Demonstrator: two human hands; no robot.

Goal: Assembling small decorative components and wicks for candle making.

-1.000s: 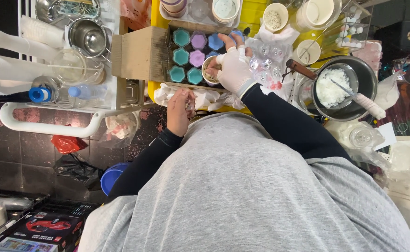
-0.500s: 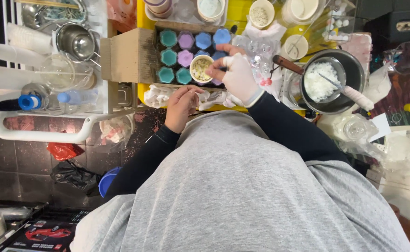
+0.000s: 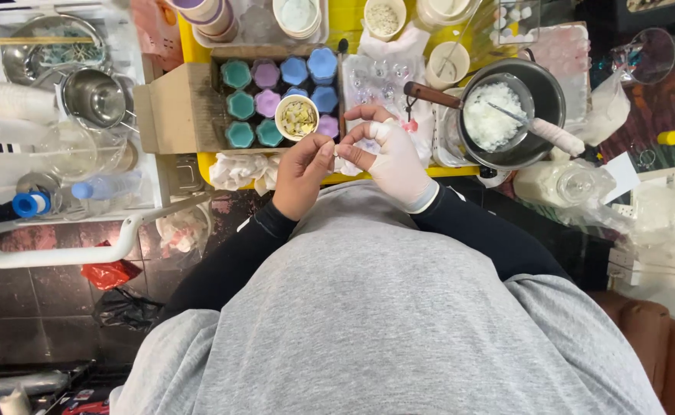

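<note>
The bare left hand [image 3: 300, 170] and white-gloved right hand [image 3: 387, 157] pinch one small white piece [image 3: 336, 154] between them. Just beyond, a paper cup of pale flakes [image 3: 297, 117] sits among teal, purple and blue moulds [image 3: 279, 92] in a cardboard box [image 3: 170, 107] at the yellow tray's [image 3: 203, 161] near edge.

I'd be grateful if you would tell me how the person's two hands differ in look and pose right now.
The right hand wears a white glove; the left hand is bare. The right hand's fingers curl with the thumb pointing toward the left hand, while the left hand's fingertips reach across to meet it. Both emerge from dark sleeves and pinch something small and white between them, just below the box of coloured hexagonal moulds.
</note>
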